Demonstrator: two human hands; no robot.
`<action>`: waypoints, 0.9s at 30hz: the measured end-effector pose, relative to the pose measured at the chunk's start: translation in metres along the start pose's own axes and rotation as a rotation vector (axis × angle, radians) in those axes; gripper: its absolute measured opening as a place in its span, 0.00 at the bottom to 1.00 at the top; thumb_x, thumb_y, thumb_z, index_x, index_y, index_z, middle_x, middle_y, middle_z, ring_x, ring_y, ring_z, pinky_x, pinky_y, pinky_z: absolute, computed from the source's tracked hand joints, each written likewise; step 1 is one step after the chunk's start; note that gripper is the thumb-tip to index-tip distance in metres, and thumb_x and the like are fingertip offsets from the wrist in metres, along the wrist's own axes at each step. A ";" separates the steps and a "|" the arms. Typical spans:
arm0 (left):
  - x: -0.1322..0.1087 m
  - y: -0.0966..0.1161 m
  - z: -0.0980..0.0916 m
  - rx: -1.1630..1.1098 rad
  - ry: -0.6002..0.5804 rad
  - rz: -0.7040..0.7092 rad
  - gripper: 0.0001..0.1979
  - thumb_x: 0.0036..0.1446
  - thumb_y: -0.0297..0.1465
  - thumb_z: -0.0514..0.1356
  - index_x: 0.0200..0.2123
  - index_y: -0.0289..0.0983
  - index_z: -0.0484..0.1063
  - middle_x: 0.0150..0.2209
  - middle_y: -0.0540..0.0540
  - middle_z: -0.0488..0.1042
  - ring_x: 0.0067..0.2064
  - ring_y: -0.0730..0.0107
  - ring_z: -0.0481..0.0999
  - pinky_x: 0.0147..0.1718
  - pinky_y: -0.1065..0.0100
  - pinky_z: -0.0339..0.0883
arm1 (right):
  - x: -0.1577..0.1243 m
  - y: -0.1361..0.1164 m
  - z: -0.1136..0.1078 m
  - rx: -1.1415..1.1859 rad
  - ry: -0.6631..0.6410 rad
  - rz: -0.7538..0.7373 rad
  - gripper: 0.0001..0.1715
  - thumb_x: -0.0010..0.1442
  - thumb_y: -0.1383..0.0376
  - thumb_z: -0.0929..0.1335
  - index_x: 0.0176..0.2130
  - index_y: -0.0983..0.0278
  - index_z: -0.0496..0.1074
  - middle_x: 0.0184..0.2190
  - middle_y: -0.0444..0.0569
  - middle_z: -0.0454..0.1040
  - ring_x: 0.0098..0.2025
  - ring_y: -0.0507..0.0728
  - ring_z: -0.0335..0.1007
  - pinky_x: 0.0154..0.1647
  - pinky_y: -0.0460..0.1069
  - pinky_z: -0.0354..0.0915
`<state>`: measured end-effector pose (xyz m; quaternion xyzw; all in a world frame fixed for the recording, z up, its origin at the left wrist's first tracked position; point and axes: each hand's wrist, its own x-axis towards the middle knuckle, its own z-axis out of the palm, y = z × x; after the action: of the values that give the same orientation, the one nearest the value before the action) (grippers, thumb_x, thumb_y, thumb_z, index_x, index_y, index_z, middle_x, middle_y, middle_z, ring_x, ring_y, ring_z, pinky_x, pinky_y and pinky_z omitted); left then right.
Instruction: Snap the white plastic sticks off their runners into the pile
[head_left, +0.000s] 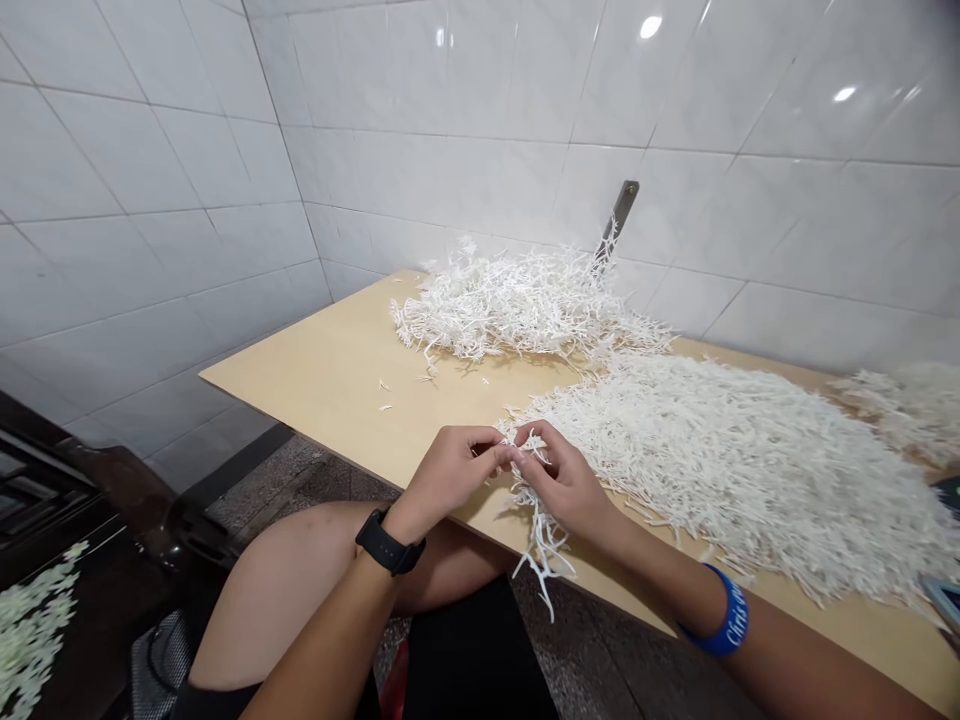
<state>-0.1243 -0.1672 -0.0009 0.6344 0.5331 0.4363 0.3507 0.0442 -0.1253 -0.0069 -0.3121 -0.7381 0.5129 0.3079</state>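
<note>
Near the table's front edge, both hands meet over a white branching plastic sprig (541, 545) that dangles past the edge. My left hand (457, 465) pinches its upper part between thumb and fingers. Right beside it, my right hand (564, 480) is closed on the same sprig, fingertips touching those of the left. A wide heap of small white pieces (735, 460) spreads over the table to the right of the hands. Behind them lies a looser pile of white branching sprigs (510, 305). The exact contact between the fingertips is partly hidden.
The light wooden table (322, 365) stands against a tiled wall (465, 170). An upright metal bar (619, 215) rises behind the far pile. Another white pile (915, 400) is at the right. White flower-shaped pieces (37, 630) lie low on the left, near dark furniture (127, 500).
</note>
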 end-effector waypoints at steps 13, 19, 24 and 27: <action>-0.007 0.007 -0.020 -0.235 -0.250 0.062 0.23 0.61 0.42 0.52 0.18 0.36 0.54 0.19 0.54 0.52 0.23 0.77 0.51 0.24 0.71 0.48 | 0.007 -0.009 -0.009 0.160 -0.552 -0.124 0.29 0.65 0.50 0.59 0.19 0.64 0.57 0.15 0.37 0.51 0.17 0.46 0.44 0.20 0.46 0.44; 0.006 -0.010 -0.050 -0.559 0.347 -0.044 0.23 0.55 0.43 0.58 0.17 0.38 0.52 0.17 0.58 0.48 0.18 0.80 0.45 0.17 0.73 0.43 | 0.002 -0.001 -0.022 0.291 -0.436 -0.125 0.29 0.64 0.51 0.60 0.18 0.63 0.58 0.14 0.38 0.52 0.16 0.46 0.44 0.18 0.46 0.41; 0.016 -0.016 -0.037 -0.123 0.301 -0.071 0.14 0.56 0.40 0.58 0.29 0.34 0.74 0.27 0.47 0.74 0.25 0.75 0.66 0.25 0.72 0.59 | 0.012 0.007 -0.016 0.436 -0.138 0.056 0.27 0.62 0.47 0.62 0.24 0.65 0.66 0.16 0.40 0.59 0.17 0.48 0.51 0.18 0.45 0.48; 0.016 -0.023 -0.016 -0.030 0.267 -0.121 0.14 0.57 0.38 0.57 0.40 0.35 0.75 0.30 0.46 0.78 0.30 0.69 0.73 0.30 0.70 0.64 | 0.014 0.005 -0.008 0.569 -0.083 0.230 0.23 0.62 0.49 0.62 0.29 0.64 0.69 0.17 0.40 0.61 0.17 0.48 0.55 0.17 0.45 0.51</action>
<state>-0.1474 -0.1474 -0.0131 0.5322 0.6057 0.5026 0.3118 0.0424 -0.1082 -0.0072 -0.2734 -0.5366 0.7427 0.2927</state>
